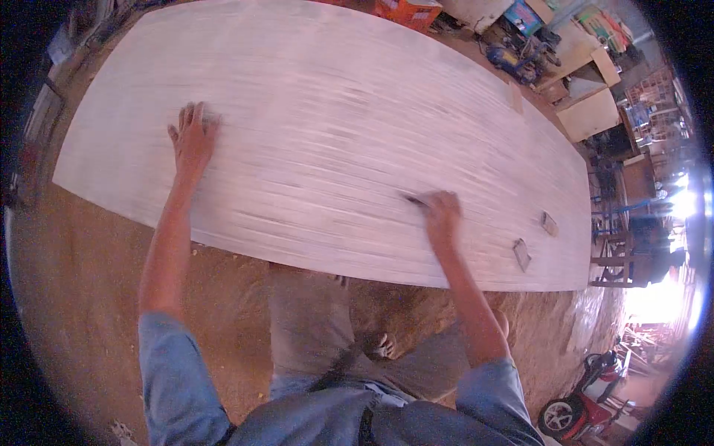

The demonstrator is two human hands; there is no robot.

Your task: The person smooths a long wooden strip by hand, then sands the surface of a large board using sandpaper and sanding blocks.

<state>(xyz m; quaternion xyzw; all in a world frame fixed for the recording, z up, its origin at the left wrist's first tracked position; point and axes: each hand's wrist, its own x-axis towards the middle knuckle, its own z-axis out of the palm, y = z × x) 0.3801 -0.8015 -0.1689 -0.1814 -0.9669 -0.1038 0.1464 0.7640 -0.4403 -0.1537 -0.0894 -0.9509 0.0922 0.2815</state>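
A large pale board (320, 141) with streaky whitish bands lies in front of me. On its left part rests my left hand (193, 141), fingers spread, holding nothing that I can see. My right hand (445, 217) is closed around a small dark, thin tool (416, 200) over the near right part of the board. Blur and the fingers hide most of that tool, so its kind does not show. To the right of this hand, two small greyish blocks lie on the board: a nearer block (522, 254) and a farther block (549, 223).
Brown earth floor (223, 312) surrounds the board. A blue power tool (513, 61), wooden boxes (587, 111) and an orange crate (409, 11) stand beyond the far edge. Wooden furniture (617, 260) is at the right, and a red motorbike (580, 409) at the lower right.
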